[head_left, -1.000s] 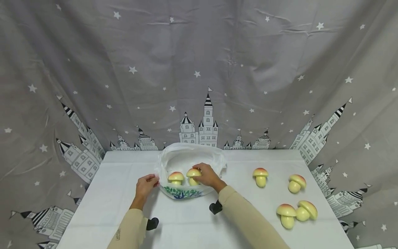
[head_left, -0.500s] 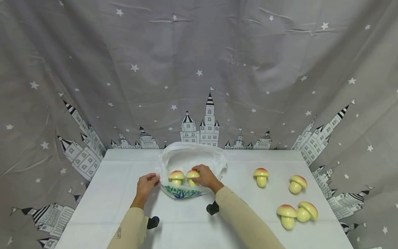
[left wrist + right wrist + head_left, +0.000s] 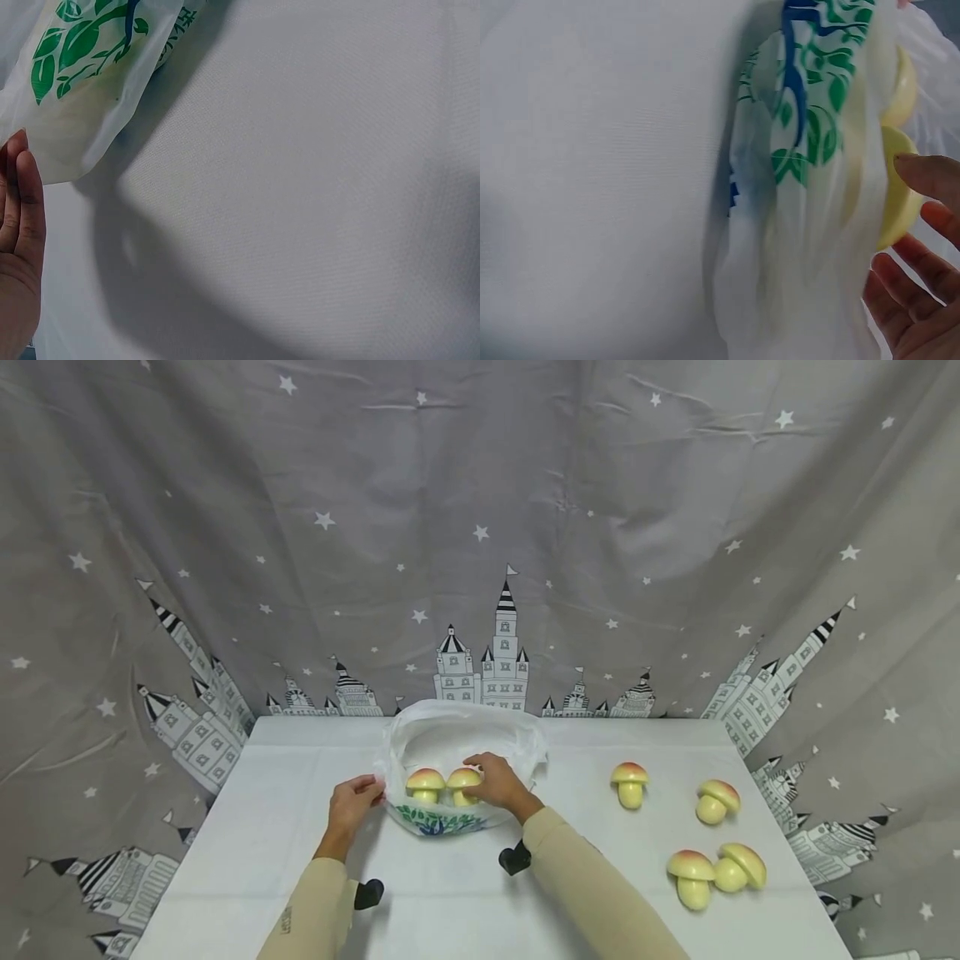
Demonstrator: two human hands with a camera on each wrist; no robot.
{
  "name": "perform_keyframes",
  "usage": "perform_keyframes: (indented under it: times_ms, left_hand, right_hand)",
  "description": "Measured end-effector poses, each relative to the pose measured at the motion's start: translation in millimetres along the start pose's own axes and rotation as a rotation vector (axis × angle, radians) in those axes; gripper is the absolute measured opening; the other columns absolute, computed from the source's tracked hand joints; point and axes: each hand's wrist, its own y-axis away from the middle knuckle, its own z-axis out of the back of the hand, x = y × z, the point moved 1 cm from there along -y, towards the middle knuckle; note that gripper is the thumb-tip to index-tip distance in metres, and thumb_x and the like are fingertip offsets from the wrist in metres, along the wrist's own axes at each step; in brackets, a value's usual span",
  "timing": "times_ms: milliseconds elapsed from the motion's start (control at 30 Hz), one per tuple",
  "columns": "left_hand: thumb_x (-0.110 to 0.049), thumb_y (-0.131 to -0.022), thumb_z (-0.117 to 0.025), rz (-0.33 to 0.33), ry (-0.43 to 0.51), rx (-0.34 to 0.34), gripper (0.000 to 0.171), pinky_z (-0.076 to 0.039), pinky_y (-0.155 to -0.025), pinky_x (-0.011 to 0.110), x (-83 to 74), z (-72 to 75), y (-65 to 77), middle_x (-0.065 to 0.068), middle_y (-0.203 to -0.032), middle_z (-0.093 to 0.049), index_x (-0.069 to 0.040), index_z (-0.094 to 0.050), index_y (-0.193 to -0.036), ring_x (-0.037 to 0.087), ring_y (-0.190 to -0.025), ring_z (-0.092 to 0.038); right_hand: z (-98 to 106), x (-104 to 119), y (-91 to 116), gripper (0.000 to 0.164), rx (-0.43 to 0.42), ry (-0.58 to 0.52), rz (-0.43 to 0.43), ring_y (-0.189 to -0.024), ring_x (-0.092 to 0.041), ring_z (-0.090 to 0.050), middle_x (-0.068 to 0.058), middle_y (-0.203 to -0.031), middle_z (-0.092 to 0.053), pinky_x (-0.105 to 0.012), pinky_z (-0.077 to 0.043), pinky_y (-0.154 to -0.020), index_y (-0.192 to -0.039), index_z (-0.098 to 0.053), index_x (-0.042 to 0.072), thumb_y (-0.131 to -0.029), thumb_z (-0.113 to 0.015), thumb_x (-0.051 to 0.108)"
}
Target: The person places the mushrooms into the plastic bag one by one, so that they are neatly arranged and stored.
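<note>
A white plastic bag [image 3: 442,820] with a green and blue tree print lies with its mouth spread at the back middle of the table. Two yellow toy mushrooms with reddish caps sit side by side inside it, the left mushroom [image 3: 425,783] and the right mushroom [image 3: 459,785]. My right hand [image 3: 498,785] reaches into the bag and holds the right mushroom; in the right wrist view the thumb lies against its yellow cap [image 3: 901,191]. At the bag's left edge, my left hand [image 3: 352,806] pinches the plastic. Its thumb is hidden in the left wrist view.
Several more mushrooms lie at the right of the white table [image 3: 247,860]: one upright mushroom [image 3: 630,785], one tilted mushroom [image 3: 717,802], and a touching pair nearer the front, mushroom [image 3: 692,878] and mushroom [image 3: 740,867]. A grey curtain [image 3: 480,485] with castles hangs behind the table.
The right hand and its mushroom have shifted slightly left, against the other mushroom in the bag. The left hand keeps its place at the bag's edge.
</note>
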Motion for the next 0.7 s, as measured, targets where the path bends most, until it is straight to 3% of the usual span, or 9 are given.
perform_keyframes:
  times_ms: [333, 700]
  left_hand:
    - [-0.010, -0.094, -0.059, 0.000, -0.023, -0.007, 0.035, -0.056, -0.078, 0.030, -5.3, 1.7, 0.9, 0.019, -0.101, -0.068, 0.013, -0.057, -0.121, 0.006, -0.072, -0.061]
    - [-0.010, -0.094, -0.060, -0.003, -0.027, 0.007, 0.036, -0.055, -0.073, 0.024, -2.7, -1.1, 0.1, 0.017, -0.099, -0.068, 0.012, -0.057, -0.121, 0.004, -0.070, -0.060]
  right_hand:
    - [21.2, -6.4, 13.0, 0.050, -0.036, -0.212, 0.009, -0.116, -0.040, -0.053, -0.021, -0.127, -0.055, -0.046, -0.049, -0.095, -0.125, -0.058, -0.002, -0.080, -0.077, 0.009]
    - [49.0, -26.7, 40.7, 0.047, -0.136, -0.259, -0.048, -0.116, -0.036, -0.055, -0.017, -0.128, -0.055, -0.046, -0.050, -0.094, -0.124, -0.060, 0.003, -0.080, -0.076, 0.009]
